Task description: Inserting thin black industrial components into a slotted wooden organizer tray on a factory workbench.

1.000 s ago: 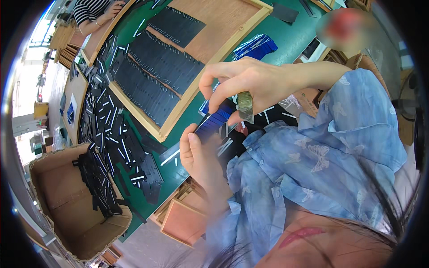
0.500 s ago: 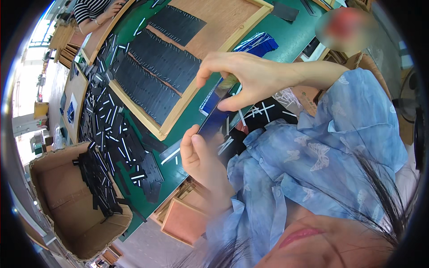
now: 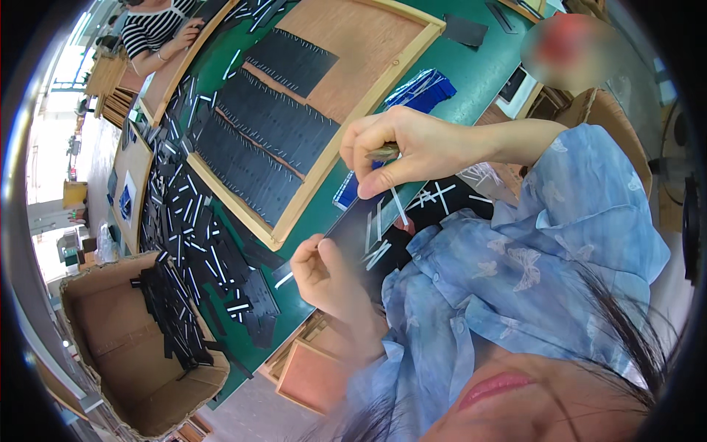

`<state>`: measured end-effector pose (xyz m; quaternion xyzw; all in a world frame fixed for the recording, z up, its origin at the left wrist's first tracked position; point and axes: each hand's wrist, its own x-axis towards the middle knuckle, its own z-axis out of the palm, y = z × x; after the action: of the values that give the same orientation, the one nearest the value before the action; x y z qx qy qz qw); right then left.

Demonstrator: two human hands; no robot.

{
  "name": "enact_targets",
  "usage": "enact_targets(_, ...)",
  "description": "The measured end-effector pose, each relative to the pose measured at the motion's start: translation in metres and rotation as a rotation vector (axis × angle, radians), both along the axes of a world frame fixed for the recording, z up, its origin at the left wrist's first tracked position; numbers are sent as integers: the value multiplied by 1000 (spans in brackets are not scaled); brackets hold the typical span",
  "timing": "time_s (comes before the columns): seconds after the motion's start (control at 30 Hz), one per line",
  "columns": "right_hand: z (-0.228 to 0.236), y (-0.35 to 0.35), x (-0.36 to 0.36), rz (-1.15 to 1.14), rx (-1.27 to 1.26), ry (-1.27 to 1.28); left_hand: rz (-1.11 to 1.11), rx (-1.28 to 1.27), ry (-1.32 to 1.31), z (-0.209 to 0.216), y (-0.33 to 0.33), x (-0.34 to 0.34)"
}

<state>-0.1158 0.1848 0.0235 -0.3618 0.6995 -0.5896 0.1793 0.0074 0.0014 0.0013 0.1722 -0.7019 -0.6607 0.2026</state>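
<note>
In front of my torso, my right hand (image 3: 412, 151) has its fingers curled in toward the thumb. A small brownish-yellow thing shows between them, too hidden to name. Below it and to the left, my left hand (image 3: 320, 276) pinches with thumb and forefinger. A thin dark strip (image 3: 343, 227), smeared by motion, runs between the two hands; its end at my right thumb is hard to make out. Behind the right fingers lies a blue bundle (image 3: 342, 195). White strips (image 3: 379, 254) lie on black cloth just below the hands.
Beyond the hands, a wooden-framed board (image 3: 387, 62) carries black sheets on the green table (image 3: 493, 66). Black and white strips (image 3: 195, 228) are heaped to its left. A cardboard box (image 3: 110, 317) with black strips stands at lower left. A co-worker's striped sleeve (image 3: 151, 29) shows at far left.
My right fingers have curled closer to the thumb. The left hand has moved a little lower and away from the right one. The view has shifted slightly.
</note>
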Motion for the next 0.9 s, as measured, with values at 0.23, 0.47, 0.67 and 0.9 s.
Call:
enact_targets(0.23,-16,-11,2,48,-328,137,-516,738,-75,-4,-4,-29)
enact_targets(0.47,5,-3,-9,169,-142,17,-793,1138,-4,-9,7,-44)
enact_targets(0.67,3,-4,-7,207,-273,-72,-715,1097,3,-1,9,-46)
enact_targets(0.9,18,-4,-18,166,-92,-164,-550,1021,56,-20,13,-47)
